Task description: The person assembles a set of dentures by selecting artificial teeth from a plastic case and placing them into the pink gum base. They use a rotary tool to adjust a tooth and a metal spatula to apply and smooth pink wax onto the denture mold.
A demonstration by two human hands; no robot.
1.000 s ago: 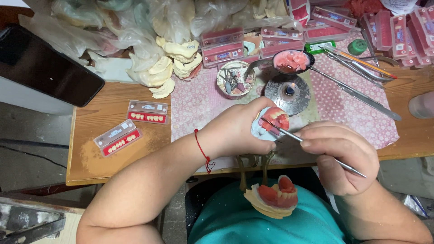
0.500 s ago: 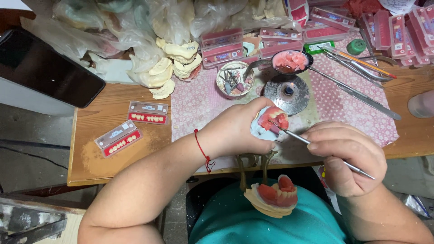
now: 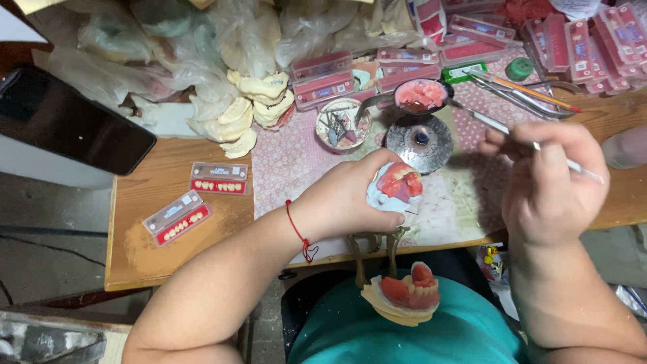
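Lifted away, right hand (image 3: 549, 185) pinches metal tool (image 3: 519, 135); left hand (image 3: 350, 199) clasps denture model (image 3: 397, 185).

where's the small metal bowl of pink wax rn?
Head view, upper centre of the table: the small metal bowl of pink wax sits just behind the round metal burner stand, right of the round dish of small tools.

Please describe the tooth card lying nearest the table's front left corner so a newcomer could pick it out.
Start at the bare wooden table, left of the pink patterned cloth. Two clear tooth cards lie there; the one meant is nearer the front edge. It lies tilted, while its neighbour lies almost square to the table's edge.
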